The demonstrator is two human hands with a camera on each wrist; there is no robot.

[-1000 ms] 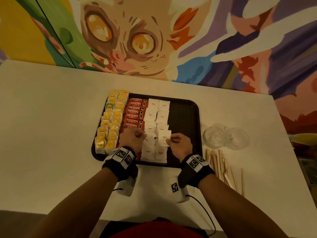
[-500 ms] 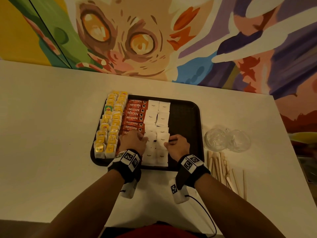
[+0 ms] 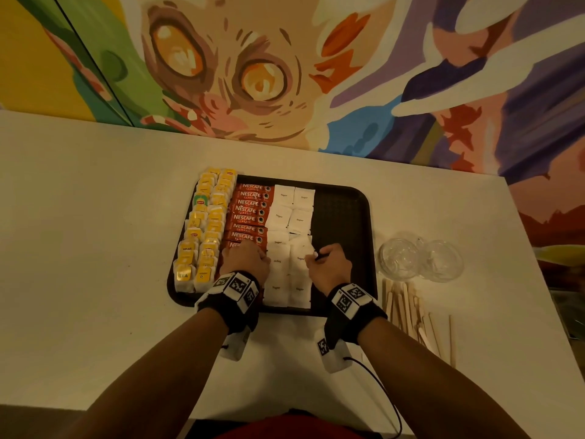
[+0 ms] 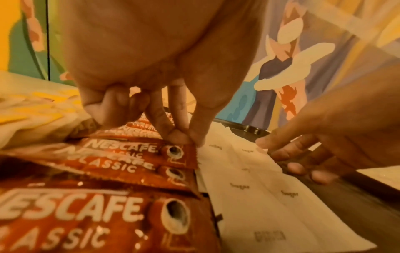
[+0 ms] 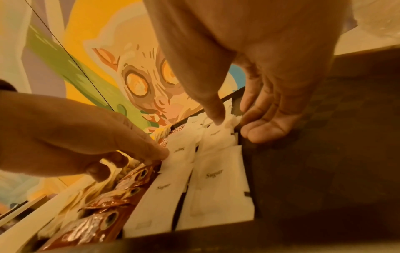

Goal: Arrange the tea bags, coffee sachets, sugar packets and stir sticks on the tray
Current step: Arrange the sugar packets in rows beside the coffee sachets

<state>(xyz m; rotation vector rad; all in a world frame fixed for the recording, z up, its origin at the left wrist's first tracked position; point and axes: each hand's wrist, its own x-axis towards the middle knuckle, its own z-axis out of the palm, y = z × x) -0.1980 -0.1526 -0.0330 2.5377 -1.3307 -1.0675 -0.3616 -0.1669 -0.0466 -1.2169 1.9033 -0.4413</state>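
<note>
White paper sugar packets now lie flat in two columns on the dark textured tray; the one we held up a second ago is down. Our left hand and right hand press their edges with nearly straight fingers, holding nothing. Wooden stir sticks (thin, flat) wait on the desk.

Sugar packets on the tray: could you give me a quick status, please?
Left hand and right hand flank the sugar packets, fingers nudging their edges. Stir sticks off tray. Nothing obstructing.
</note>
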